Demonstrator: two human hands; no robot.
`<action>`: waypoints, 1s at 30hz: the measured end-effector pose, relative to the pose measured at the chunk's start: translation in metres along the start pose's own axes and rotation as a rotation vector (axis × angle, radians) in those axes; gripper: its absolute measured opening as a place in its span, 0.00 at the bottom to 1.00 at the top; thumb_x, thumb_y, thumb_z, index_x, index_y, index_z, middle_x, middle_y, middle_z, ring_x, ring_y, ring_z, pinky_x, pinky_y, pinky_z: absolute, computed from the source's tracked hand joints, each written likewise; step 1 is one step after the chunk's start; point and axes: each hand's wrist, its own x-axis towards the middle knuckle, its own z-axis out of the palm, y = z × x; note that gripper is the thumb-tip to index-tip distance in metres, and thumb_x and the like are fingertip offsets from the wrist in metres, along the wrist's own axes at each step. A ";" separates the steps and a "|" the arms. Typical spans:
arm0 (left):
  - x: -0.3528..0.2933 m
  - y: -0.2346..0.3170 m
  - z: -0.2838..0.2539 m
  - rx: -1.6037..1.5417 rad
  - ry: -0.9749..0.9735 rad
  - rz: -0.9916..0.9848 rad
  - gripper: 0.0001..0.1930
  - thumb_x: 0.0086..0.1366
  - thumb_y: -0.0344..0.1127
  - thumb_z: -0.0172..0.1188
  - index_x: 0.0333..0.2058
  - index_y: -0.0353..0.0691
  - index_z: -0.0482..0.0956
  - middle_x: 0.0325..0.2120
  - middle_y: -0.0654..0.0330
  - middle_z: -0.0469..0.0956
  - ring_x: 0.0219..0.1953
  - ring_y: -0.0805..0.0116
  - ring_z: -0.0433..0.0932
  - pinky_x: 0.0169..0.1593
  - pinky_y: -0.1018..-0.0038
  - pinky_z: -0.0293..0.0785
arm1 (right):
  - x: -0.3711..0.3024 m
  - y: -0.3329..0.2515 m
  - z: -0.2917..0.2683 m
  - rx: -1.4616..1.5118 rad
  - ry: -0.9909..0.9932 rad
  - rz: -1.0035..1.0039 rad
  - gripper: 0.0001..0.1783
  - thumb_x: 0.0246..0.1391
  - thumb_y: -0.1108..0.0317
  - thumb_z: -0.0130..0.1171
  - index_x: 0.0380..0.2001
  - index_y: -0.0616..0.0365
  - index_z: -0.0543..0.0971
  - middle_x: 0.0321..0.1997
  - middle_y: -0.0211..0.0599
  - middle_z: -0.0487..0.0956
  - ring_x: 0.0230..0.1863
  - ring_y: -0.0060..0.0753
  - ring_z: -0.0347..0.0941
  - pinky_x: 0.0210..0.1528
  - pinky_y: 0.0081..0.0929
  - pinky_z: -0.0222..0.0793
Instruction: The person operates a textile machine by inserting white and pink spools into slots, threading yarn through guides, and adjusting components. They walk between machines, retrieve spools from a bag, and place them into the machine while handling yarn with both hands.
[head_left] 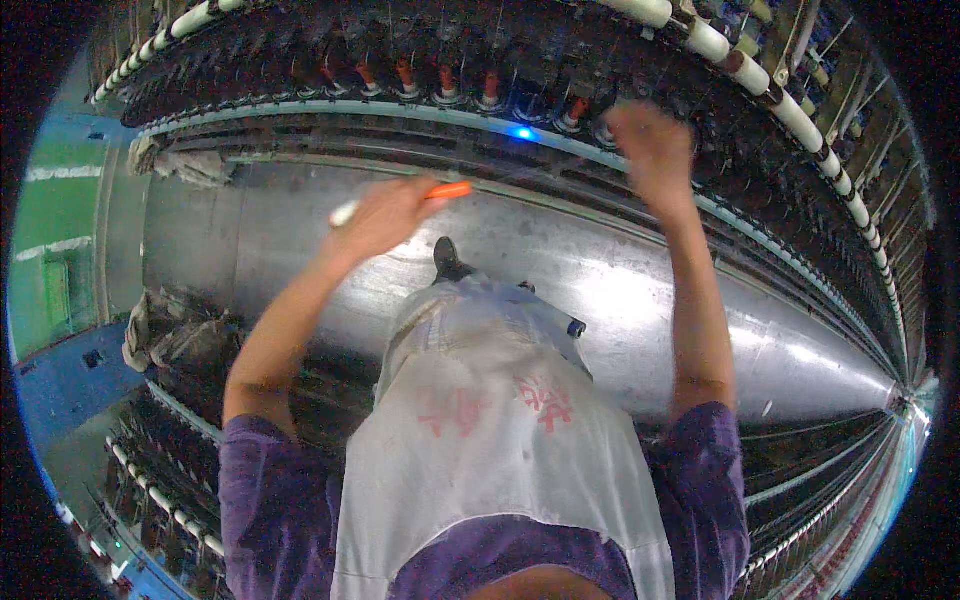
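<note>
My left hand (385,212) is closed around a slim orange tube (450,190), held out over the aisle in front of the machine. A white end (344,213) shows on the other side of this hand; whether it belongs to the same tube is hidden by my fingers. Up at the row of spindles is my right hand (652,150), smeared by motion. What its fingers hold, if anything, does not show. Just left of it, a reddish-brown tube (577,110) stands upright on a spindle, and more such tubes (446,80) line up farther left.
The spinning machine's pale rail (400,113) runs across in front of me, with a blue light (523,132) on it. White rollers (708,40) run above. Grey cloth bundles (190,168) lie at the left. Another machine (160,490) stands behind me along the metallic floor (540,250).
</note>
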 end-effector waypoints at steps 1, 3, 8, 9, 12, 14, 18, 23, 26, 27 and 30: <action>-0.011 -0.026 -0.003 0.116 -0.012 -0.002 0.19 0.65 0.48 0.52 0.47 0.41 0.73 0.31 0.45 0.78 0.34 0.45 0.77 0.37 0.56 0.72 | -0.011 0.010 0.005 -0.293 -0.193 -0.362 0.04 0.50 0.73 0.53 0.27 0.58 0.78 0.20 0.37 0.75 0.23 0.37 0.74 0.25 0.34 0.68; -0.035 -0.083 -0.006 0.201 -0.055 -0.054 0.16 0.65 0.46 0.50 0.39 0.38 0.74 0.28 0.47 0.78 0.33 0.46 0.77 0.35 0.55 0.72 | -0.036 0.046 0.019 -0.623 -0.376 -0.577 0.04 0.46 0.75 0.54 0.27 0.58 0.77 0.21 0.39 0.75 0.23 0.42 0.74 0.24 0.35 0.69; -0.095 -0.227 0.014 -0.087 0.197 -0.418 0.18 0.67 0.49 0.50 0.35 0.37 0.73 0.21 0.52 0.74 0.24 0.56 0.75 0.29 0.62 0.68 | -0.077 0.139 0.076 -0.951 -0.365 -0.045 0.04 0.42 0.72 0.54 0.25 0.55 0.76 0.24 0.42 0.77 0.27 0.46 0.76 0.25 0.41 0.70; -0.103 -0.253 0.017 -0.211 0.235 -0.607 0.19 0.67 0.49 0.50 0.33 0.36 0.73 0.18 0.56 0.72 0.20 0.62 0.73 0.26 0.66 0.67 | -0.078 0.142 0.095 -0.858 -0.430 -0.131 0.04 0.43 0.71 0.54 0.26 0.55 0.76 0.24 0.42 0.76 0.27 0.45 0.76 0.24 0.41 0.70; -0.133 -0.305 0.016 -0.636 0.452 -0.646 0.20 0.68 0.51 0.49 0.29 0.37 0.72 0.16 0.65 0.67 0.17 0.76 0.66 0.20 0.74 0.61 | -0.058 0.116 0.145 -0.525 -0.165 -0.236 0.05 0.50 0.68 0.54 0.28 0.55 0.76 0.22 0.41 0.77 0.24 0.46 0.76 0.23 0.41 0.69; -0.144 -0.322 0.011 -0.745 0.528 -0.705 0.20 0.68 0.50 0.49 0.28 0.37 0.73 0.16 0.66 0.67 0.16 0.77 0.65 0.19 0.76 0.59 | -0.035 0.080 0.154 -0.360 -0.037 0.044 0.06 0.52 0.65 0.54 0.28 0.55 0.76 0.19 0.41 0.76 0.22 0.47 0.76 0.23 0.42 0.69; -0.140 -0.316 0.001 -0.676 0.507 -0.596 0.21 0.68 0.51 0.49 0.30 0.36 0.73 0.15 0.66 0.67 0.16 0.77 0.63 0.20 0.77 0.59 | 0.009 0.025 0.138 -0.656 0.172 0.235 0.11 0.54 0.60 0.56 0.25 0.56 0.75 0.14 0.41 0.75 0.17 0.46 0.75 0.20 0.41 0.69; -0.108 -0.300 -0.001 -0.663 0.465 -0.574 0.22 0.68 0.52 0.49 0.30 0.35 0.74 0.14 0.66 0.66 0.16 0.78 0.63 0.21 0.78 0.59 | 0.035 0.034 0.142 -0.759 0.155 0.087 0.13 0.52 0.61 0.58 0.20 0.56 0.74 0.13 0.42 0.74 0.17 0.47 0.74 0.18 0.41 0.67; -0.096 -0.309 -0.001 -0.613 0.432 -0.632 0.23 0.67 0.53 0.49 0.29 0.35 0.74 0.14 0.66 0.67 0.17 0.78 0.64 0.21 0.77 0.58 | -0.005 0.061 0.159 -0.782 0.012 0.113 0.11 0.51 0.64 0.56 0.20 0.57 0.74 0.14 0.43 0.74 0.18 0.51 0.73 0.19 0.43 0.67; -0.094 -0.315 0.000 -0.624 0.428 -0.611 0.23 0.67 0.53 0.49 0.29 0.36 0.74 0.14 0.66 0.67 0.17 0.78 0.64 0.21 0.77 0.59 | -0.028 0.067 0.165 -0.798 -0.050 0.126 0.10 0.50 0.65 0.55 0.20 0.57 0.74 0.14 0.44 0.73 0.18 0.52 0.73 0.20 0.44 0.67; -0.096 -0.334 0.003 -0.656 0.409 -0.607 0.22 0.67 0.53 0.50 0.29 0.36 0.75 0.14 0.66 0.67 0.17 0.78 0.65 0.22 0.77 0.60 | -0.092 0.073 0.173 -0.549 -0.614 0.340 0.07 0.48 0.66 0.57 0.24 0.60 0.76 0.18 0.49 0.75 0.24 0.55 0.73 0.26 0.45 0.68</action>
